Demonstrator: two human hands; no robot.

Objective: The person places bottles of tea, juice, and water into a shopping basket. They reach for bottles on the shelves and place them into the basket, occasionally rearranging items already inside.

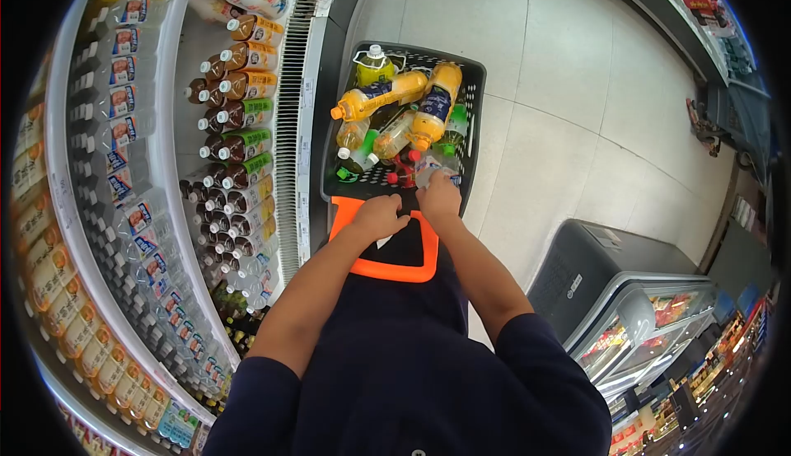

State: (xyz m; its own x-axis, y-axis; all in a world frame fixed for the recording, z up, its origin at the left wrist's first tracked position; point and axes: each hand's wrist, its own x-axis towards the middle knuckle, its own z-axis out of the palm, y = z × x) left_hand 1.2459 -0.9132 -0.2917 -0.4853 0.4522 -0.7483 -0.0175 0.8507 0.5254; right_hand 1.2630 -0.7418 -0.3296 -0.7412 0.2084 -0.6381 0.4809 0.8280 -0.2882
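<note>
My left hand (381,215) has its fingers curled over the orange handle (404,271) of a shopping basket, thumb toward the right. My right hand (439,198) is closed on a clear plastic bottle (426,169) at the basket's near right corner; the fingers hide part of it. The dark grey basket (476,98) holds several drinks. Two large orange juice bottles (387,93) lie on top. A yellow-green bottle with a white cap (375,65) stands at the far end. Smaller bottles and a red-capped item (404,168) lie beneath, partly covered.
Shelves on the left hold rows of water bottles (124,118), brown tea bottles (247,110) and orange drinks (91,332). A vent grille (292,85) edges the cooler beside the basket. Pale floor tiles (568,126) extend right. A grey chest freezer (593,266) stands at right.
</note>
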